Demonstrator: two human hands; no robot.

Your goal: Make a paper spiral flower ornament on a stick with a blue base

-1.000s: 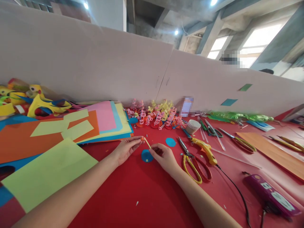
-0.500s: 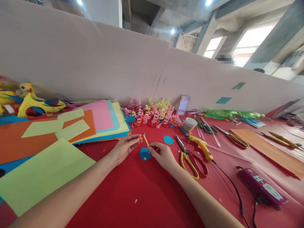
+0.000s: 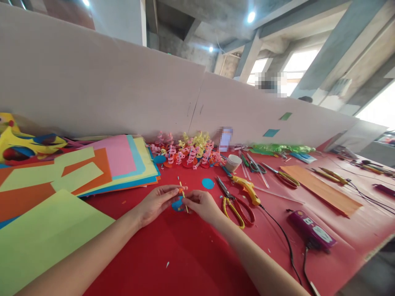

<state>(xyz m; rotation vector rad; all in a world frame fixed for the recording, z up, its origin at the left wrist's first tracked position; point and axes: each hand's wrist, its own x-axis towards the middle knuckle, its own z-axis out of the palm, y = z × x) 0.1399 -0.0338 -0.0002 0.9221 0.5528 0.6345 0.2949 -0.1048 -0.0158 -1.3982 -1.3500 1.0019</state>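
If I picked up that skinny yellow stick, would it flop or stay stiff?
The yellow stick would probably feel fairly stiff, because it pokes out straight beyond the right hand. It looks thin, so it's likely very light and might bend if squeezed.

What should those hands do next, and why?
Probably bring the thin yellow piece firmly against the small orange piece: the left hand pinches the orange one, the right hand the yellow, and the two already meet or nearly meet.
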